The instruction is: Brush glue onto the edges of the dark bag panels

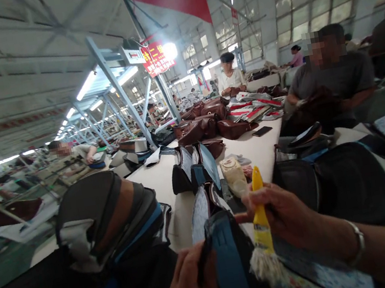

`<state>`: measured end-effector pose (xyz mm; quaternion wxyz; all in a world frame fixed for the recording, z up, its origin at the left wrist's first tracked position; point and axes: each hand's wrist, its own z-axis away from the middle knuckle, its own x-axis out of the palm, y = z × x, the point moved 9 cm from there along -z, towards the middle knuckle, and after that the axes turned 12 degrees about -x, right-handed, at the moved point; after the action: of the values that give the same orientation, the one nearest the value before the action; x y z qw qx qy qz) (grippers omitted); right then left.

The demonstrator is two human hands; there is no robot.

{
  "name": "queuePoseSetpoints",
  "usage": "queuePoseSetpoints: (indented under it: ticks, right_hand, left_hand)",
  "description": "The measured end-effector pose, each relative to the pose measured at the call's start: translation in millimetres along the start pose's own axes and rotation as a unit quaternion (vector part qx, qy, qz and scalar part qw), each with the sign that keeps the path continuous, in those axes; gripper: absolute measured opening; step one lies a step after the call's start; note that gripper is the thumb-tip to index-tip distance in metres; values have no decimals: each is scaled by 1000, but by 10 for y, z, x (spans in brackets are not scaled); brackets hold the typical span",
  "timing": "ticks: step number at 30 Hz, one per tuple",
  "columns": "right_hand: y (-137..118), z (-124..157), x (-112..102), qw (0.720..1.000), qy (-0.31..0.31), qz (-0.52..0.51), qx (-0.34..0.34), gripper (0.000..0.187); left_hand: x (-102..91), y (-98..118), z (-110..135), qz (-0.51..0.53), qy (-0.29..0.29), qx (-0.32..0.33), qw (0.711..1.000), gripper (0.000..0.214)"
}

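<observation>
Fingers of the right hand (284,212) clamp the yellow brush (261,223), bristles (266,264) down, just beside the blue-and-black piece (228,261), whose left edge the left hand (191,280) grips between its fingers; holding that edge steady should help.

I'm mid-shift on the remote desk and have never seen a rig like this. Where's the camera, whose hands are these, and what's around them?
There is no machine here: a person works bare-handed, and this single picture comes from a camera on their head, looking forward and down. The left hand holds a black-and-blue piece; the right hand holds a yellow brush, bristles down. On the pale table ahead lie brown bags and a dark, phone-like slab. A co-worker sits at the right.
</observation>
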<state>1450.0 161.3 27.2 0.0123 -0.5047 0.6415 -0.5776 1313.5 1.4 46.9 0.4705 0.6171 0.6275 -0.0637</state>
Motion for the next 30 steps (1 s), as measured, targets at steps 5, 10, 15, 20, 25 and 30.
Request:
queuePoseSetpoints:
  ticks: [5,10,15,20,25,30]
  right_hand:
    - [539,205,387,978,-28,-201,54,17]
    - [603,229,779,964,-92,-242,55,11]
    - [715,295,901,965,-85,-235,74,14]
    - [707,223,761,981,-62,-164,88,22]
    - [175,-71,479,995,17,15,-96,19]
    - [-197,-148,957,878,-158,265,-365,12]
  left_hand:
    - [-241,-376,50,-17,81,-82,993,27]
    - [-232,-424,176,-72,37,-35,996,29]
    - [-283,-424,232,-1,35,-120,992,49]
    - [-200,-362,110,130,-62,-177,974,20]
    - [-244,-402,43,145,-51,-190,970,23]
    - [-182,-401,66,172,-61,-190,965,24]
